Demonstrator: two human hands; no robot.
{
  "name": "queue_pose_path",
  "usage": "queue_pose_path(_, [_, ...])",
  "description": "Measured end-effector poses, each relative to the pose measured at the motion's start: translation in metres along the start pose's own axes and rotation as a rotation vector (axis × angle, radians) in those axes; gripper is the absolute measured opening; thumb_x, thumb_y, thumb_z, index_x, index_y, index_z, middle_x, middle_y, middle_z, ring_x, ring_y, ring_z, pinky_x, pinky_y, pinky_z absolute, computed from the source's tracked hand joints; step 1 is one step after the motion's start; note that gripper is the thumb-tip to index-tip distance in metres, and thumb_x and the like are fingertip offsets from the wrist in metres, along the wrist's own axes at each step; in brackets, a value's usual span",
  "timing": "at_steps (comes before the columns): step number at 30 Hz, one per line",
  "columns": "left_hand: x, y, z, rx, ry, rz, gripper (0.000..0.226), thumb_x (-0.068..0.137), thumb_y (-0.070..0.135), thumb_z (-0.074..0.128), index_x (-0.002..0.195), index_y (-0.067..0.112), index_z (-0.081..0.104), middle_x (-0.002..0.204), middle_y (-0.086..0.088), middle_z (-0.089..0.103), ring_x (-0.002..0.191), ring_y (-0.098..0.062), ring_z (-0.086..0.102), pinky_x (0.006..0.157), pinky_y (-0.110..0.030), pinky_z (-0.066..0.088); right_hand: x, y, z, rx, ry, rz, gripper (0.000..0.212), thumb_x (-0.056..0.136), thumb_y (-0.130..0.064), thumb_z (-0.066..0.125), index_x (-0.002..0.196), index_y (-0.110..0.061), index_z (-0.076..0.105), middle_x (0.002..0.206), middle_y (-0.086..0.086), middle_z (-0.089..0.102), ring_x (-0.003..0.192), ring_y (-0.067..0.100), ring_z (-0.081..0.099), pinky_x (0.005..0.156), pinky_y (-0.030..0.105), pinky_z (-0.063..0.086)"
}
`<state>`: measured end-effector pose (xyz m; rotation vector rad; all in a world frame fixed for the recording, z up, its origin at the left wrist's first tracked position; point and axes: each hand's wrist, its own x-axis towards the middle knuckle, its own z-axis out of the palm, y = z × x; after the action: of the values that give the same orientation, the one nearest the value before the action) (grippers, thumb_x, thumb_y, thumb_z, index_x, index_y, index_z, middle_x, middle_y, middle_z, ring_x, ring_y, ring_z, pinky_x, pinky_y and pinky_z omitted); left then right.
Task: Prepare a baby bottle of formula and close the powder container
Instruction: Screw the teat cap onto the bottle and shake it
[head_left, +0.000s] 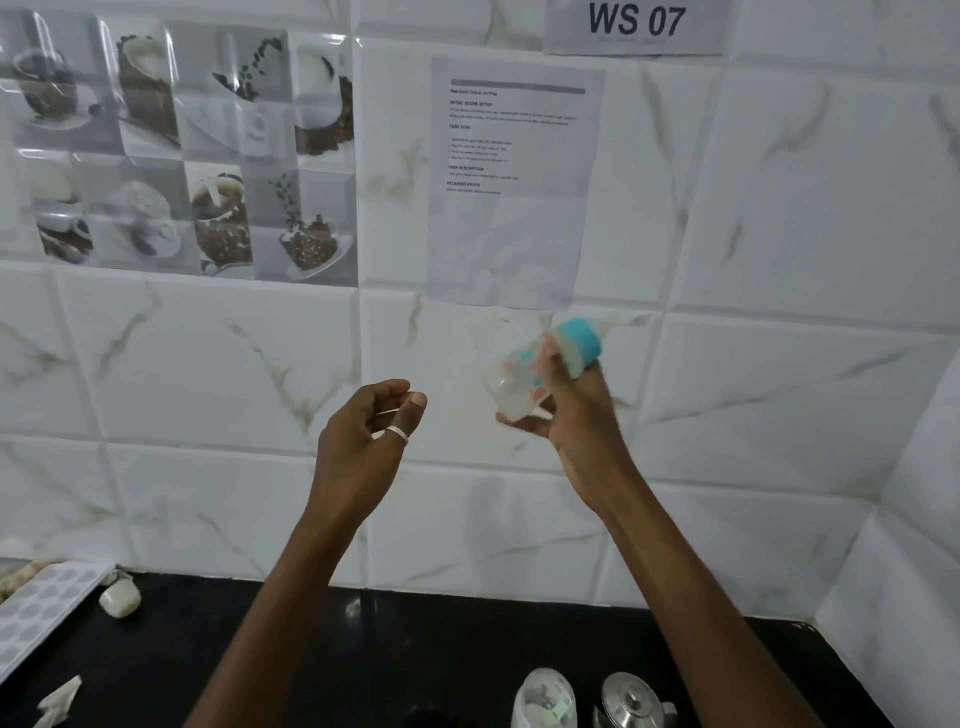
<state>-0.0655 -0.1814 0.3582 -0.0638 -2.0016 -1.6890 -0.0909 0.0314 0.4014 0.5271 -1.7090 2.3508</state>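
My right hand (569, 410) grips a clear baby bottle (511, 376) with a teal collar (579, 340), raised in front of the tiled wall. The bottle is tilted, its teat end up to the right, and it is blurred by motion; milky liquid shows inside. My left hand (371, 431) hangs in the air to the left of the bottle, apart from it, fingers loosely curled and holding nothing, a silver ring on one finger. Low at the bottom edge stands a clear container (545, 699) with white powder inside; whether it has a lid on I cannot tell.
A steel kettle (631, 699) stands right of the powder container on the black counter (311, 649). At the left lie a small white cap-like object (120, 598), a patterned tray (36, 613) and crumpled paper (57, 701). A printed sheet (514, 182) hangs on the wall.
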Motion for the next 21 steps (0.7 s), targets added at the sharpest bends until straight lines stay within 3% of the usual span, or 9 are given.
queue_pose_path(3, [0.0, -0.001, 0.002, 0.002, 0.001, -0.002, 0.026, 0.095, 0.051, 0.068, 0.117, 0.039, 0.067, 0.111, 0.012, 0.075, 0.105, -0.008, 0.072, 0.1, -0.041, 0.058, -0.006, 0.01, -0.002, -0.231, -0.177, 0.068, 0.047, 0.083, -0.053, 0.073, 0.122, -0.031, 0.057, 0.11, -0.009, 0.073, 0.109, 0.019, 0.071, 0.071, 0.039, 0.063])
queue_pose_path(8, [0.0, -0.006, 0.001, -0.014, -0.009, -0.012, 0.024, 0.094, 0.051, 0.07, 0.116, 0.04, 0.068, 0.11, 0.015, 0.075, 0.106, -0.006, 0.072, 0.101, -0.041, 0.058, -0.002, 0.004, -0.008, 0.113, 0.065, 0.01, 0.047, 0.086, -0.048, 0.068, 0.124, -0.024, 0.057, 0.113, 0.004, 0.074, 0.105, 0.026, 0.074, 0.071, 0.046, 0.062])
queue_pose_path(12, [0.001, -0.008, 0.002, -0.009, -0.003, -0.01, 0.027, 0.094, 0.053, 0.069, 0.117, 0.039, 0.068, 0.11, 0.015, 0.075, 0.106, -0.006, 0.072, 0.1, -0.042, 0.058, -0.012, 0.014, -0.01, -0.207, -0.106, 0.073, 0.05, 0.087, -0.047, 0.072, 0.127, -0.023, 0.056, 0.118, 0.001, 0.071, 0.109, 0.02, 0.071, 0.072, 0.038, 0.062])
queue_pose_path(17, [0.001, -0.009, 0.003, -0.027, -0.017, -0.01, 0.02, 0.093, 0.051, 0.071, 0.111, 0.043, 0.068, 0.109, 0.016, 0.076, 0.106, -0.005, 0.072, 0.1, -0.042, 0.058, -0.007, 0.009, -0.018, 0.102, 0.093, 0.027, 0.051, 0.084, -0.045, 0.069, 0.128, -0.022, 0.055, 0.119, 0.008, 0.069, 0.109, 0.031, 0.072, 0.074, 0.05, 0.063])
queue_pose_path(21, [0.003, -0.007, 0.004, -0.027, -0.013, -0.004, 0.018, 0.094, 0.051, 0.07, 0.11, 0.044, 0.067, 0.11, 0.015, 0.076, 0.106, -0.006, 0.072, 0.101, -0.043, 0.058, -0.013, 0.015, -0.016, -0.178, -0.088, 0.048, 0.067, 0.071, -0.059, 0.078, 0.125, -0.026, 0.056, 0.109, -0.008, 0.073, 0.11, 0.021, 0.071, 0.073, 0.038, 0.063])
